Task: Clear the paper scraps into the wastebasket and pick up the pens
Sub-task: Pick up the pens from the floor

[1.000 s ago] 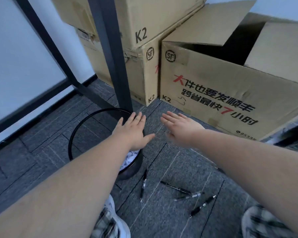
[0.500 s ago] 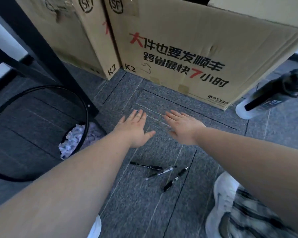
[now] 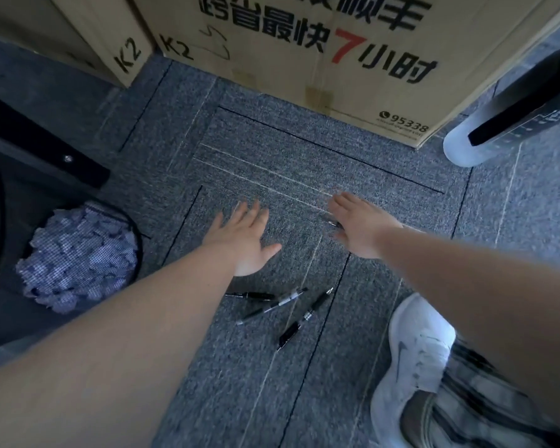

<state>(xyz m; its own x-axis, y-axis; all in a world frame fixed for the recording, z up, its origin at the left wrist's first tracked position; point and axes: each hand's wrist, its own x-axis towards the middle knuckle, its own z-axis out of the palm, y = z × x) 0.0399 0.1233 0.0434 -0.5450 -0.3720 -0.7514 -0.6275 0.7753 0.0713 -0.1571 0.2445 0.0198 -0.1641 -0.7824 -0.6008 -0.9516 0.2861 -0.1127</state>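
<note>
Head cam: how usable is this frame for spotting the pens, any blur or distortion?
Head view: dim, bluish light; three black pens on the grey carpet are sharp enough; the white sneaker and frame edges smear with motion blur; wide-angle bending leans the brown cardboard box; a small dark object by the right hand is unclear.

grey carpet floor, pens, wastebasket, boxes

Cardboard boxes on carpet; white shoe; bottle.

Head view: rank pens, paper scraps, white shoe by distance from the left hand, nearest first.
From the left hand:
1. Pens, just below it on the carpet.
2. Paper scraps, to its left in the wastebasket.
3. White shoe, lower right.
</note>
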